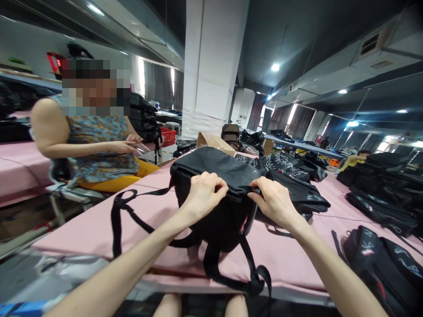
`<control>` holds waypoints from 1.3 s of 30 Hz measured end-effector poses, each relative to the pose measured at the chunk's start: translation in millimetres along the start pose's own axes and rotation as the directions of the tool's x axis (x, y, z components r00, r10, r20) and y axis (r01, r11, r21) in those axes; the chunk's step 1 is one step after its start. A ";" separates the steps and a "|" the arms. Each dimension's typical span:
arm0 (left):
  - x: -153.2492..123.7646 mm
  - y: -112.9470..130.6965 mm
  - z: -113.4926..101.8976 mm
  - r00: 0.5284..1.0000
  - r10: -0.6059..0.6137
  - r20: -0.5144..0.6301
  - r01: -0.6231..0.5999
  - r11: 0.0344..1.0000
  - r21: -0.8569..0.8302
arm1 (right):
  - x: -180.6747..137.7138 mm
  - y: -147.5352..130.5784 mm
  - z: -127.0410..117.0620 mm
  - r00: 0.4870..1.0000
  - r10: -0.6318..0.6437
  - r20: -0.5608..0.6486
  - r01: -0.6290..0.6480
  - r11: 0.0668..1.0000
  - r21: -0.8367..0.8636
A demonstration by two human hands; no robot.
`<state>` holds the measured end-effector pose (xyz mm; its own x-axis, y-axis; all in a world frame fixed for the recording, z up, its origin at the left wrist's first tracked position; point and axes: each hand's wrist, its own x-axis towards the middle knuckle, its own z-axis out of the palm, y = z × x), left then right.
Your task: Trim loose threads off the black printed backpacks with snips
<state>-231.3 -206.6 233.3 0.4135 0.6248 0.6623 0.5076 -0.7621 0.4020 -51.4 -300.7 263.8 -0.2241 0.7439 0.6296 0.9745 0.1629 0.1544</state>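
Observation:
A black backpack [214, 224] stands upright on the pink-covered table [89, 229] in front of me, its straps trailing over the tabletop toward the front edge. My left hand [205, 191] pinches the rim near the middle of its top flap, thumb and forefinger together. At the right end of the same rim, my right hand [273, 199] is closed in a pinch on a small dark piece of the edge. Whether that piece is a zipper pull or only fabric, I cannot tell.
Black bags with white line patterns [287, 165] lie behind and right of the backpack. More black backpacks [380, 259] are at the right edge. A seated person [99, 154] is on the left. A cardboard box [214, 143] and a white pillar [211, 66] stand beyond.

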 end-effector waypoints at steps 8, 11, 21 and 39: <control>-4.5 1.5 -0.6 0.999 -0.042 0.021 0.044 0.993 -0.107 | 10.5 -9.3 0.0 0.909 -0.380 -0.170 0.323 0.901 -0.289; -6.3 1.5 -0.4 0.998 -0.053 0.019 0.054 0.992 -0.118 | 12.5 -14.5 -7.0 0.894 -0.430 -0.124 0.363 0.859 -0.362; -17.4 2.0 3.1 1.000 0.003 -0.003 -0.003 0.992 -0.129 | 30.7 -26.3 -29.8 0.790 -0.606 0.092 0.592 0.716 -0.370; -39.9 -78.4 -42.0 0.988 0.036 -0.151 -0.084 0.941 -0.327 | -78.6 0.7 52.0 0.944 0.206 -0.259 -0.122 0.944 0.308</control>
<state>-319.3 -179.0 201.9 0.3123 0.5643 0.7642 0.1961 -0.8254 0.5293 -32.5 -325.4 174.8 -0.0138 0.5678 0.8231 0.9506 0.2628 -0.1654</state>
